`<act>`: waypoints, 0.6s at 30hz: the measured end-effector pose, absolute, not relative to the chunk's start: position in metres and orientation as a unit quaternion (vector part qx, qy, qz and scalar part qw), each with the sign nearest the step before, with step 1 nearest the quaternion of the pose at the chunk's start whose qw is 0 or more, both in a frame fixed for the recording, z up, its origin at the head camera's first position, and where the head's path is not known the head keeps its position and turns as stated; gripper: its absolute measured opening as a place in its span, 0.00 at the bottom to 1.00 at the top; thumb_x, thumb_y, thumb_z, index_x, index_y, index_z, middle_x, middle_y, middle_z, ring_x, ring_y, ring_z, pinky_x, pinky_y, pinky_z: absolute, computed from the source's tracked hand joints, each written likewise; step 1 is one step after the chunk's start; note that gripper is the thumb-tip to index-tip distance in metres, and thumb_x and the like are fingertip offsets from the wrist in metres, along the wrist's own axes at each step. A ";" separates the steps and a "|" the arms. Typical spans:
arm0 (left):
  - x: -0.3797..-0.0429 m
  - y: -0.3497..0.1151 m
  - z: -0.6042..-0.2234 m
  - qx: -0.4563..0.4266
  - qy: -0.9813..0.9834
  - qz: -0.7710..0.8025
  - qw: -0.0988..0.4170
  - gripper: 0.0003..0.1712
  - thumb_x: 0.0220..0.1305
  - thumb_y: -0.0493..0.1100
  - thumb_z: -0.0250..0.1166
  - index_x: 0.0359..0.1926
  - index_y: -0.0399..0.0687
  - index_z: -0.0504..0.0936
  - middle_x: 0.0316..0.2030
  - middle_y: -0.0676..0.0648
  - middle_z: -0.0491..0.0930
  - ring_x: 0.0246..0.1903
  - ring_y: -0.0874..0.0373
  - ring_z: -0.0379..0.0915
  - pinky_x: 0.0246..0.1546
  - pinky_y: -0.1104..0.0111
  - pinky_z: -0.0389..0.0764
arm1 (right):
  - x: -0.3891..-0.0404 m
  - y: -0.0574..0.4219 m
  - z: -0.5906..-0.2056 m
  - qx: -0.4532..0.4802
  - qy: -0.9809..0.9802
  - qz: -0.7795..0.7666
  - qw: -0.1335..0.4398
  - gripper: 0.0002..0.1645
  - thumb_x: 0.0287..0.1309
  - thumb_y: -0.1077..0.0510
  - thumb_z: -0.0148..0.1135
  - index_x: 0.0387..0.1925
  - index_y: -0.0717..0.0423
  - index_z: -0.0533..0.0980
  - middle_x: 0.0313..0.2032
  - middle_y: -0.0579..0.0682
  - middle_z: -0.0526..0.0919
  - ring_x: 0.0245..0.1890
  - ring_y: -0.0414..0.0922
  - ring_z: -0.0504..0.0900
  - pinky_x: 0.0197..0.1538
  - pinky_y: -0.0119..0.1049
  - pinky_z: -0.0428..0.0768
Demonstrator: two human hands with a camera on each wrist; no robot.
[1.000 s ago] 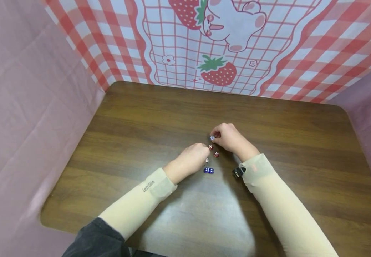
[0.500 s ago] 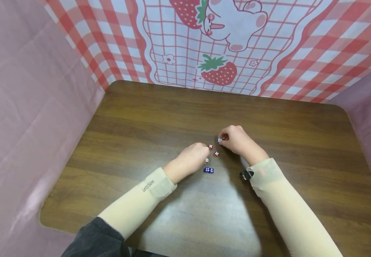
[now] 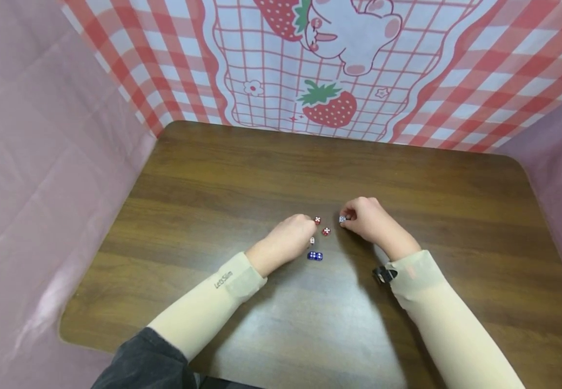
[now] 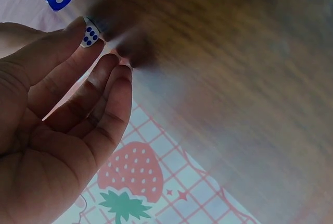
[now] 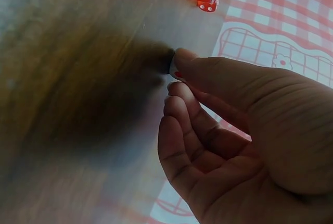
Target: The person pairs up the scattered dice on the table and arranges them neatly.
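Note:
My left hand (image 3: 288,237) pinches a white die (image 4: 90,34) with blue pips between thumb and forefinger; the other fingers curve loosely behind it. To the right, my right hand (image 3: 370,220) holds another white die (image 3: 342,219) low over the wooden table, thumb against fingertip. A red pip shows on that die (image 5: 177,73) in the right wrist view, where the thumb covers most of it. Two red dice, one far (image 3: 317,220) and one nearer (image 3: 326,232), lie between the hands. Close in front of the left hand, two blue dice (image 3: 315,256) sit side by side.
The brown wooden table (image 3: 222,173) has rounded corners. A red-and-white checked cloth (image 3: 261,65) with strawberries hangs behind it, and pink cloth (image 3: 57,162) lines the sides. A black strap buckle (image 3: 384,274) hangs at the right wrist.
My right hand has moved right and slightly nearer with its white die, away from the red dice. The left hand and the dice on the table keep their places.

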State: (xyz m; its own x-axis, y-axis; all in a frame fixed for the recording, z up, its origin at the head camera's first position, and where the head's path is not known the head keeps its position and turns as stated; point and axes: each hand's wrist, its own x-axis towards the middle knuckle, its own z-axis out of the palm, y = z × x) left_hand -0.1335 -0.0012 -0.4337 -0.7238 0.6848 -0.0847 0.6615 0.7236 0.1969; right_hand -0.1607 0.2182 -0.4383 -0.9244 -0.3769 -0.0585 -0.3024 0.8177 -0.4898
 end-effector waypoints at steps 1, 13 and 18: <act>-0.134 -0.001 -0.434 0.364 0.925 0.078 0.075 0.04 0.62 0.32 0.67 0.32 0.43 0.86 0.33 0.45 0.83 0.36 0.51 0.81 0.40 0.62 0.82 | -0.159 0.219 -0.438 -0.178 0.950 -0.244 0.077 0.03 0.52 0.65 0.73 0.29 0.58 0.84 0.25 0.45 0.81 0.29 0.45 0.80 0.38 0.45 0.79; -0.134 -0.003 -0.435 0.365 0.924 0.084 0.070 0.03 0.62 0.33 0.68 0.32 0.43 0.86 0.33 0.45 0.83 0.36 0.52 0.82 0.41 0.63 0.82 | -0.131 0.214 -0.438 -0.191 0.941 -0.265 0.089 0.05 0.49 0.67 0.74 0.27 0.58 0.83 0.23 0.43 0.81 0.26 0.41 0.79 0.35 0.41 0.80; -0.135 -0.003 -0.435 0.368 0.923 0.085 0.074 0.03 0.62 0.32 0.67 0.33 0.42 0.86 0.33 0.45 0.83 0.36 0.52 0.81 0.41 0.63 0.82 | -0.122 0.208 -0.439 -0.203 0.937 -0.272 0.089 0.05 0.48 0.67 0.74 0.27 0.58 0.83 0.22 0.42 0.80 0.25 0.39 0.78 0.33 0.39 0.80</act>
State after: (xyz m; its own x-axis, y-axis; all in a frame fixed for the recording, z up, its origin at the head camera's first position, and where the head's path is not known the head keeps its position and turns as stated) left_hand -0.1350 -0.0027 -0.4349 -0.7176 0.6925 -0.0741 0.6675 0.7142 0.2106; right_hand -0.1218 0.2077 -0.4387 -0.9017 -0.4287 -0.0560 -0.3323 0.7700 -0.5447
